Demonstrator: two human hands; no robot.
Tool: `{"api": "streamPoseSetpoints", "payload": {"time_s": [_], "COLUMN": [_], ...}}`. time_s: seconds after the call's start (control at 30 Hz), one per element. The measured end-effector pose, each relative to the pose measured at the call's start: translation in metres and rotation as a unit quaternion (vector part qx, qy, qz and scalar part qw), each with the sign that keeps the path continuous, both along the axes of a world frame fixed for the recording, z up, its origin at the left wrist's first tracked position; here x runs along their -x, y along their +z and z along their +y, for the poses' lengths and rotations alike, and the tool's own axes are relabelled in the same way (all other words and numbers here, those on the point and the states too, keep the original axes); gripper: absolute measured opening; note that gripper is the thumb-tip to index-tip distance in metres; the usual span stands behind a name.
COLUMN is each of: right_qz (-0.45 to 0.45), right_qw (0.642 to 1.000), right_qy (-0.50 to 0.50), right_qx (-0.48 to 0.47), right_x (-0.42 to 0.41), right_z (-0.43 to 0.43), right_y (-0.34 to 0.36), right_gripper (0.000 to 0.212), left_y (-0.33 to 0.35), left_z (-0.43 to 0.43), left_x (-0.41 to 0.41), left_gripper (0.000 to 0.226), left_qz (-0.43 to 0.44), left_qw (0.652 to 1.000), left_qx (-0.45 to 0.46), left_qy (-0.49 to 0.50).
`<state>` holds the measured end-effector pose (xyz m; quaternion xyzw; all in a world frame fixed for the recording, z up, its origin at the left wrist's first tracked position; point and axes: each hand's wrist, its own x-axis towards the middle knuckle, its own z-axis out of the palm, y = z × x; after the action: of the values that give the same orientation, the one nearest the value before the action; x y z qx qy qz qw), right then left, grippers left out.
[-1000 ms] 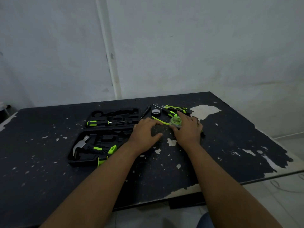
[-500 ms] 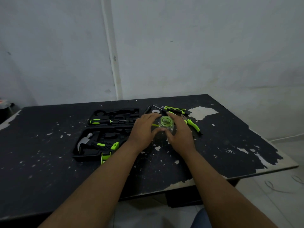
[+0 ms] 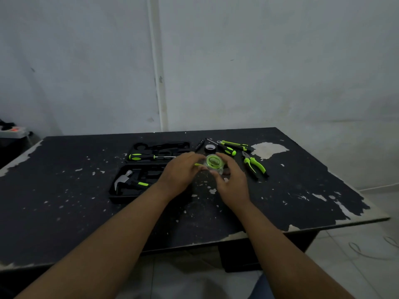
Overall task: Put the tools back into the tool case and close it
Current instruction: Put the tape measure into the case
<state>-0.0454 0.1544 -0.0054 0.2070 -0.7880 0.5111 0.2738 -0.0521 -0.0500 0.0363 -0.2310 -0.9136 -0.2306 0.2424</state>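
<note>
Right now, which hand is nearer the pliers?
Right. The right hand is just left of the pliers; the left hand is farther left, beyond the tape measure.

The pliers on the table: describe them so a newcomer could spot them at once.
On the black chipped table, look right of the open tool case to the loose tools by the large bare patch. The pliers lie nearest that side, beyond the right hand. Only they have two splayed green handles meeting at a metal nose.
</note>
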Motion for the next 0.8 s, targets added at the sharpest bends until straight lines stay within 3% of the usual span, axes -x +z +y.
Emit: {"api": "streamPoseSetpoints", "payload": {"time_s": [0.37, 0.57, 0.8], "right_qz": [-0.057, -0.101, -0.096], "right_qw": [0.995, 0.992, 0.987], "right_qy": [0.072, 0.069, 0.092], "right_qx": [0.035, -0.006, -0.091], "right_x": [-0.016, -0.018, -0.018], "right_z": [-0.062, -0.063, -0.063], "right_y": [0.007, 0.005, 0.002], "right_gripper": [0.032, 0.032, 0.034], "left_y": [0.005, -0.010, -0.016], "left_z": [-0.083, -0.092, -0.096], "left_x": [-0.038, -0.051, -0.052], "left_gripper": [0.030, 0.023, 0.016], "left_qz": [-0.049, -0.119, -0.164], "left_qw": [0.998, 0.986, 0.970], "left_qx": [-0.013, -0.116, -0.172], "left_qy": [0.021, 0.028, 0.049]}}
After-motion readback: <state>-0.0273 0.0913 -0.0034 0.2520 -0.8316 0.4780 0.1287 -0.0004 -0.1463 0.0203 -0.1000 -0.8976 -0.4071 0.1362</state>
